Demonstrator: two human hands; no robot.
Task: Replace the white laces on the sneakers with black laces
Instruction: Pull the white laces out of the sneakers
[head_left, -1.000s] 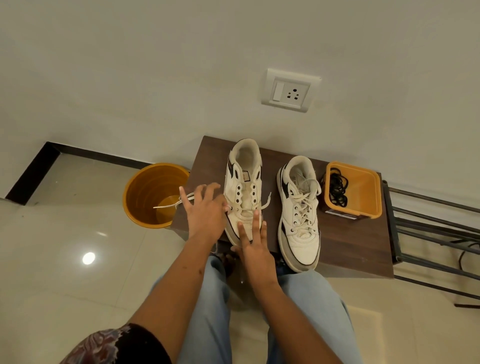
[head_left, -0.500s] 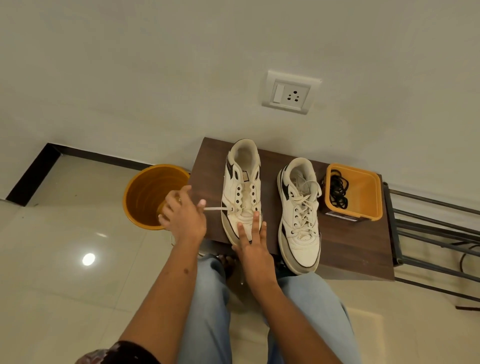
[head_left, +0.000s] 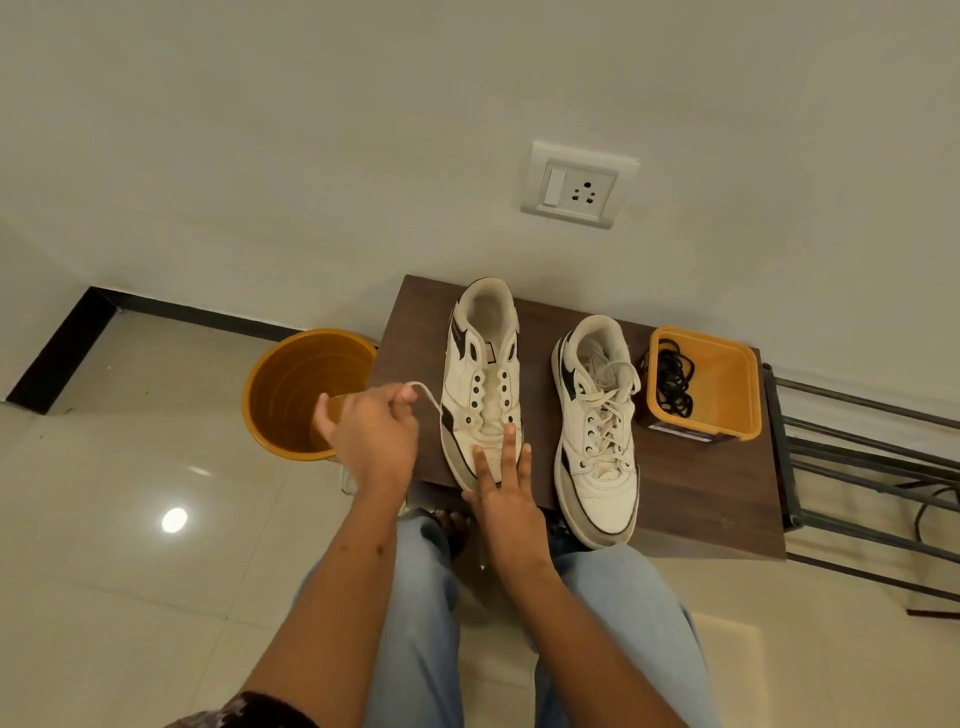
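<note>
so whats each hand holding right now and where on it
The left hand pinches the white lace at a loop beside the left sneaker. The right hand holds nothing; its straight fingers press on that sneaker's toe.

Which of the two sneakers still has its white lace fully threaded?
The sneaker nearer the orange box: its lace crisscrosses every eyelet. The other sneaker, steadied by the right hand, shows bare eyelets.

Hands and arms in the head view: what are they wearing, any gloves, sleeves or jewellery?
Both the left hand and the right hand are bare: no gloves, rings or watch show. The forearms are uncovered. A dark patterned short sleeve shows at the left upper arm, at the frame's bottom edge; the right arm's sleeve is out of view.
</note>
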